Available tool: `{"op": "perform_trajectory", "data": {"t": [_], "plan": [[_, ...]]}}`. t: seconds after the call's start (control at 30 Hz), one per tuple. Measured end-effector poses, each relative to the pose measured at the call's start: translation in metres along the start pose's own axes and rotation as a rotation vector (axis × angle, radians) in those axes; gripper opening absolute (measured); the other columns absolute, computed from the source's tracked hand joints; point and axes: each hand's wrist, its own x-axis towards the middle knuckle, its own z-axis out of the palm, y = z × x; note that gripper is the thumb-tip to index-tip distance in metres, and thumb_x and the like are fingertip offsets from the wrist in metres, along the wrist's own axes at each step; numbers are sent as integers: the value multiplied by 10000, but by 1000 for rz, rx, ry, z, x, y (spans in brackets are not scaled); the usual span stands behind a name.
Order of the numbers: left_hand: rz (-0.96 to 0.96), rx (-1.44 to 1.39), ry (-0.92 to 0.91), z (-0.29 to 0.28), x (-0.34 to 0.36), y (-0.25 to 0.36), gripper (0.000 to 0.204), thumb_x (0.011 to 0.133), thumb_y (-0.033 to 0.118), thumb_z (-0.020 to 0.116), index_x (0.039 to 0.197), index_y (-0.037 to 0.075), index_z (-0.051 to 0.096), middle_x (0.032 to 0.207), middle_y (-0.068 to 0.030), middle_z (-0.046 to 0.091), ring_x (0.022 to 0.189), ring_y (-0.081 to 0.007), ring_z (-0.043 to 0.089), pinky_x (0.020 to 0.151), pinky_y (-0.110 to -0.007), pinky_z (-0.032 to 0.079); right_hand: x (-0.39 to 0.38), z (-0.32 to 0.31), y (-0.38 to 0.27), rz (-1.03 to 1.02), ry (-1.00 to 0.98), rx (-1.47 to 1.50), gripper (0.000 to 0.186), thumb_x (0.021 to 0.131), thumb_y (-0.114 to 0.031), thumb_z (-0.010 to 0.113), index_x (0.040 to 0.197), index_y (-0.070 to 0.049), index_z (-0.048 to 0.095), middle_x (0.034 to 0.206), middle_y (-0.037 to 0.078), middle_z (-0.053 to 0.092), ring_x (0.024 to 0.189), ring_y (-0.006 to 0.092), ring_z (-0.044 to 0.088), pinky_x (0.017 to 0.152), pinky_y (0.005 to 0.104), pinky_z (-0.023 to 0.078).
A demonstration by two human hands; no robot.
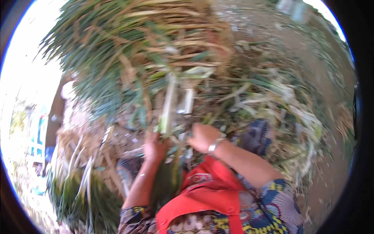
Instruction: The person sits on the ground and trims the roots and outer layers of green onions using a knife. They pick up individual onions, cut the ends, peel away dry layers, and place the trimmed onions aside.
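Note:
My left hand (155, 147) is closed around a leek (169, 103). Its white stalk points up and away from me, and its green leaves hang down toward my lap. Beside it, my right hand (204, 138), with a metal band at the wrist, is closed on what looks like a knife (187, 102). The pale, wide blade points away from me, just right of the stalk and seemingly apart from it. Motion blur softens the blade's edge, and my fingers hide most of the handle.
A large heap of untrimmed leeks (113, 58) fills the far side. Stripped leaves and peelings (284, 105) lie heaped at the right. Leeks with pale stalks and green tops (85, 183) stand at the near left. My red apron (210, 179) covers my lap.

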Motion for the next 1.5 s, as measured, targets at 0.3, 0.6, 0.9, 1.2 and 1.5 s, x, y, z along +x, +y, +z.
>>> {"op": "perform_trajectory", "data": {"t": [0.3,0.6,0.9,1.2,1.5], "plan": [[-439,-653,-479,21,54,-1,458,794,99,586,1213,-47,468,980,-158,594,827,-202,571,739,-334,491,24,16,34,-15,247,68,319,782,-258,656,781,61,655,781,248,662,764,407,666,695,464,535],[-574,-660,-423,-19,-2,29,282,963,146,502,1226,99,412,632,8,451,443,-76,391,368,-225,310,-5,5,27,-16,138,64,311,810,-251,624,808,58,664,778,234,667,743,397,669,693,463,536],[-645,-540,-576,-32,-47,59,589,910,149,565,1428,79,294,713,-78,535,593,-207,518,522,-397,455,-16,-21,33,2,23,-39,323,745,-292,618,771,30,618,723,243,641,657,408,645,615,482,512],[-330,-398,-633,-58,-48,56,572,886,186,670,1366,77,380,788,-83,650,638,-112,591,558,-273,470,-3,-21,45,-19,24,-120,419,838,-354,617,910,58,591,813,260,659,769,406,662,728,479,526],[-147,-259,-274,-14,149,28,240,879,233,641,1047,64,674,854,-121,695,727,-178,657,686,-320,523,24,-9,70,62,20,-90,503,821,-394,629,963,77,528,919,289,629,839,440,633,764,481,523]]}}
